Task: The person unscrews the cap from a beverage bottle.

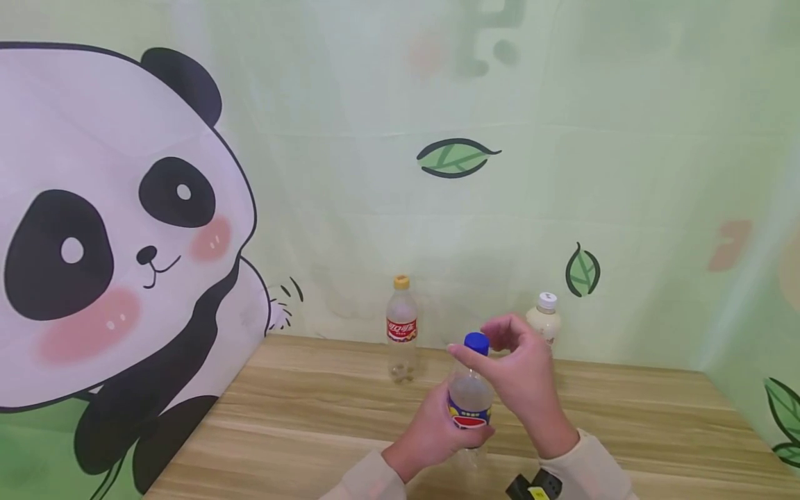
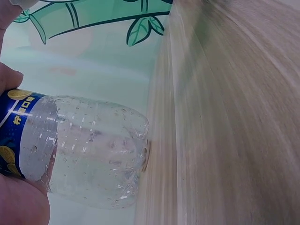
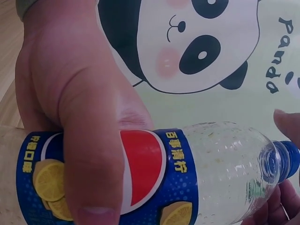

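Note:
A clear plastic bottle (image 1: 470, 399) with a blue, red and yellow label stands upright on the wooden table (image 1: 300, 417). My left hand (image 1: 446, 427) grips it around the label. In the right wrist view the left hand (image 3: 79, 117) covers half the label (image 3: 154, 178). My right hand (image 1: 494, 344) is curled over the blue cap (image 1: 476, 342), thumb and fingers on either side of it. The right fingertips (image 3: 287, 123) show beside the cap (image 3: 283, 159). In the left wrist view the bottle's base (image 2: 93, 150) meets the tabletop (image 2: 225, 131), and drops cling inside the bottle.
A bottle with a yellow cap and red label (image 1: 401, 326) stands at the table's back edge. A white-capped bottle of pale liquid (image 1: 545, 318) stands behind my right hand. A black and yellow device (image 1: 534, 486) sits at my right wrist. A panda backdrop (image 1: 112, 243) encloses the table.

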Tool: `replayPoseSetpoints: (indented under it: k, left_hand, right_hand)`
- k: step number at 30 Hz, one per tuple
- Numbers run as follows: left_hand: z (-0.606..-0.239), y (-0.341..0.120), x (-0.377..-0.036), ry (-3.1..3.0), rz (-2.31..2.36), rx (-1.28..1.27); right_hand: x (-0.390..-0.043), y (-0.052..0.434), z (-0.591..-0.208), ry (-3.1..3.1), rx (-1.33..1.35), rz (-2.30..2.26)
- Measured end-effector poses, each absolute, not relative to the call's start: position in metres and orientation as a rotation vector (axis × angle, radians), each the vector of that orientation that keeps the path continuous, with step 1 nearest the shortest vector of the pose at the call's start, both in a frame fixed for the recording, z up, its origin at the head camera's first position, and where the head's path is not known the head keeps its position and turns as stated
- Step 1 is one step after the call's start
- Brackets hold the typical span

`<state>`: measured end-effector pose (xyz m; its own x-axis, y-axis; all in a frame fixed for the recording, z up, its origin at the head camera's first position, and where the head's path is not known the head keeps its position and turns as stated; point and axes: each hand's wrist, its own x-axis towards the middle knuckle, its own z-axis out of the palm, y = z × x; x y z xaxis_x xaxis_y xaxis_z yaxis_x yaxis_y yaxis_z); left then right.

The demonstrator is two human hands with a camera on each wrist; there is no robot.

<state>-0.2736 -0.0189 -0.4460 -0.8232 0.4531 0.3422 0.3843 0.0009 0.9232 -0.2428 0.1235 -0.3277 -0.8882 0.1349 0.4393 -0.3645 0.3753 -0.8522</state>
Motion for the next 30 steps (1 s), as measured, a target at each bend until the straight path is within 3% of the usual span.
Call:
replayPoseSetpoints:
  k: [21, 30]
  left_hand:
    - [-0.4471, -0.0195, -0.2734, 2.192, 2.006, 0.927]
    - [-0.4424, -0.0207, -0.2708, 2.212, 2.007, 0.88]
  right_hand:
    - [-0.2426, 0.1259, -0.3255, -2.232, 0.19, 1.586]
    - [-0.2469, 0.1301, -0.328, -2.198, 0.324, 1.691]
